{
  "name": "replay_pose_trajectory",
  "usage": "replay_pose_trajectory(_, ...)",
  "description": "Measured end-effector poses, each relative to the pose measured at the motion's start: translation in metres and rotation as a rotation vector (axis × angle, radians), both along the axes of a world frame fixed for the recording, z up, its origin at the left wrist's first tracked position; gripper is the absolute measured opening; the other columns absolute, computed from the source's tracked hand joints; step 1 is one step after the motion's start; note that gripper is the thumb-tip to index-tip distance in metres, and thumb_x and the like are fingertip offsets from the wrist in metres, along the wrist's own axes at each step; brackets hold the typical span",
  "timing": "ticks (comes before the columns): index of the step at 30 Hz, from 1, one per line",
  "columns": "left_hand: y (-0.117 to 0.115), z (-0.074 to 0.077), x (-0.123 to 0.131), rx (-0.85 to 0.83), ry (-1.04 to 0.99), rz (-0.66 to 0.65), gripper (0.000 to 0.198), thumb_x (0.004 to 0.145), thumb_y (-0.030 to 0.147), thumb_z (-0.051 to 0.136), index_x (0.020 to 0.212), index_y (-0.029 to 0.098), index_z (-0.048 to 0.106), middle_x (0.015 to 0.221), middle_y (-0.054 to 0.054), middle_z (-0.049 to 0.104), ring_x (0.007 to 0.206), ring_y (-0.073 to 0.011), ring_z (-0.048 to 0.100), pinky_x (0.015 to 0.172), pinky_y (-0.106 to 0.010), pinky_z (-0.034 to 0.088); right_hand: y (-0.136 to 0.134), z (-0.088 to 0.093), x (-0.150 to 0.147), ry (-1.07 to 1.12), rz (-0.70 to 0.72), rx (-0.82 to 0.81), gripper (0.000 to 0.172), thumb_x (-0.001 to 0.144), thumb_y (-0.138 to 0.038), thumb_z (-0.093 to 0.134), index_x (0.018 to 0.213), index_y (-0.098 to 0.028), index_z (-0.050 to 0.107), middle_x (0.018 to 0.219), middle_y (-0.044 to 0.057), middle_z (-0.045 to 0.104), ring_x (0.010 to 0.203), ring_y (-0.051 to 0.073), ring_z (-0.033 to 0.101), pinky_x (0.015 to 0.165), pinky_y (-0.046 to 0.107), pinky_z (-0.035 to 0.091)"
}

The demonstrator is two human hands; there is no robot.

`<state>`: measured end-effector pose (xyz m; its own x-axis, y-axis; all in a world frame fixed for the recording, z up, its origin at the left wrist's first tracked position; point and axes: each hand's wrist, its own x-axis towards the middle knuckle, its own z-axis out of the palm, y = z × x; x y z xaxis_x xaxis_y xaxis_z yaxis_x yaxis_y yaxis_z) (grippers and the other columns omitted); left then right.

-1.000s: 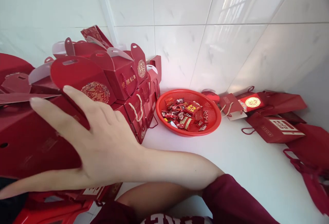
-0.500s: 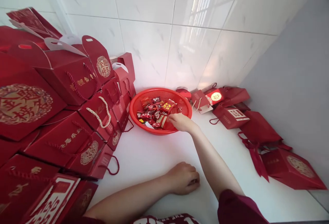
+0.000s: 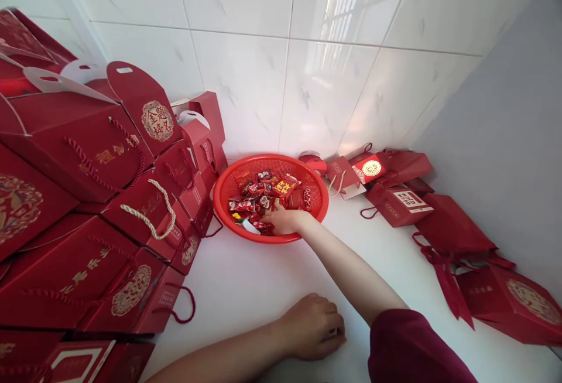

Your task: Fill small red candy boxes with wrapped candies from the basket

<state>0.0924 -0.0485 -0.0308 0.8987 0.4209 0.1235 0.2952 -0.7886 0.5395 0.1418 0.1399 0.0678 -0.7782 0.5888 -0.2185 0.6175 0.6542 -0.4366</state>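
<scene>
A round red plastic basket [image 3: 228, 179] sits on the white surface by the tiled wall, holding several wrapped candies [image 3: 263, 192] in red packets. My right hand [image 3: 287, 219] reaches in over its near rim, fingers curled down into the candies. My left hand [image 3: 312, 327] rests on the white surface near me, closed in a loose fist. What it holds, if anything, is hidden.
A tall pile of red gift boxes [image 3: 92, 195] with rope handles fills the left side, reaching the basket. Red paper gift bags [image 3: 397, 204] lie along the wall at the right, with more bags [image 3: 504, 301] toward the near right corner.
One second ago a hand was spread on the box pile at the left. Now the view has turned right, my right hand has dug further left into the candies, and my left fist rests still.
</scene>
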Motion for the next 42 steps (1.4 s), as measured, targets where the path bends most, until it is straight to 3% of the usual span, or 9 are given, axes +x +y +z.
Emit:
replay_pose_trajectory(6,0.000,-0.002,0.000,-0.004,-0.015,0.001,0.012,0.089,0.032,0.063,0.093,0.021,0.065,0.089,-0.001,0.071,0.081,-0.0177,0.065,0.077,-0.031,0.045,0.000,0.023,0.020,-0.013,0.007,-0.197,0.049,0.080,-0.002,0.053,0.121,-0.023,0.072,0.124,0.007,0.070,0.112,0.026,0.066,0.094,0.033,0.052)
replay_pose_trajectory(10,0.000,-0.002,0.000,-0.006,-0.006,-0.004,0.013,0.089,0.033,0.063,0.093,0.021,0.065,0.089,-0.001,0.071,0.081,-0.0176,0.065,0.075,-0.031,0.044,-0.007,0.035,0.024,0.035,-0.014,-0.251,0.034,0.099,-0.028,0.046,0.119,-0.021,0.072,0.123,0.007,0.070,0.110,0.024,0.067,0.096,0.032,0.050)
replay_pose_trajectory(16,0.001,-0.001,0.000,0.005,0.001,-0.011,0.014,0.089,0.033,0.063,0.093,0.020,0.066,0.088,-0.001,0.071,0.081,-0.0177,0.065,0.076,-0.031,0.045,-0.020,0.027,0.009,0.032,-0.117,-0.253,0.064,0.093,-0.058,0.054,0.141,-0.016,0.057,0.147,0.017,0.051,0.136,0.039,0.047,0.110,0.047,0.039)
replay_pose_trajectory(20,0.000,-0.003,0.001,0.019,0.004,-0.011,0.014,0.088,0.034,0.064,0.092,0.021,0.066,0.087,-0.001,0.071,0.081,-0.0185,0.066,0.075,-0.032,0.046,-0.021,0.027,0.011,0.115,-0.080,-0.275,0.057,0.096,-0.052,0.055,0.141,-0.018,0.057,0.143,0.014,0.057,0.128,0.032,0.056,0.106,0.040,0.043)
replay_pose_trajectory(26,0.000,-0.002,0.002,0.028,0.001,-0.007,0.015,0.088,0.035,0.064,0.089,0.020,0.066,0.085,-0.002,0.071,0.078,-0.0188,0.066,0.073,-0.032,0.047,-0.023,0.033,0.012,0.234,-0.101,-0.229,0.028,0.093,-0.019,0.056,0.116,-0.020,0.071,0.104,0.006,0.076,0.095,0.024,0.070,0.086,0.033,0.051)
replay_pose_trajectory(29,0.001,-0.001,0.002,0.020,-0.003,-0.010,0.015,0.088,0.034,0.063,0.087,0.019,0.066,0.085,-0.004,0.071,0.079,-0.0194,0.067,0.074,-0.032,0.047,-0.025,0.036,0.012,0.308,-0.138,-0.229,0.024,0.096,-0.025,0.056,0.115,-0.020,0.070,0.100,0.005,0.076,0.094,0.022,0.071,0.086,0.032,0.051)
replay_pose_trajectory(36,0.001,-0.003,0.004,-0.028,-0.028,-0.017,0.009,0.086,0.027,0.064,0.087,0.019,0.066,0.089,-0.005,0.073,0.083,-0.0205,0.069,0.077,-0.031,0.049,-0.031,0.021,0.030,0.717,-0.308,-0.577,0.025,0.071,-0.016,0.074,0.096,-0.016,0.075,0.097,0.005,0.076,0.092,0.021,0.072,0.084,0.032,0.058)
replay_pose_trajectory(39,0.008,0.018,-0.001,-0.147,-0.069,-0.010,0.007,0.087,0.023,0.064,0.085,0.018,0.068,0.085,-0.003,0.072,0.078,-0.0166,0.067,0.074,-0.025,0.050,-0.033,0.013,0.037,0.905,-0.484,-0.527,0.027,0.077,-0.021,0.068,0.102,-0.015,0.073,0.112,0.006,0.073,0.098,0.019,0.070,0.085,0.031,0.061)
replay_pose_trajectory(42,0.023,0.069,-0.019,-0.216,-0.141,0.033,0.014,0.092,0.026,0.058,0.089,0.018,0.069,0.082,-0.002,0.070,0.070,-0.0132,0.063,0.068,-0.022,0.048,-0.038,0.018,0.047,1.033,-0.606,-0.456,0.031,0.083,-0.031,0.067,0.110,-0.017,0.073,0.120,0.007,0.070,0.100,0.019,0.070,0.082,0.033,0.064)
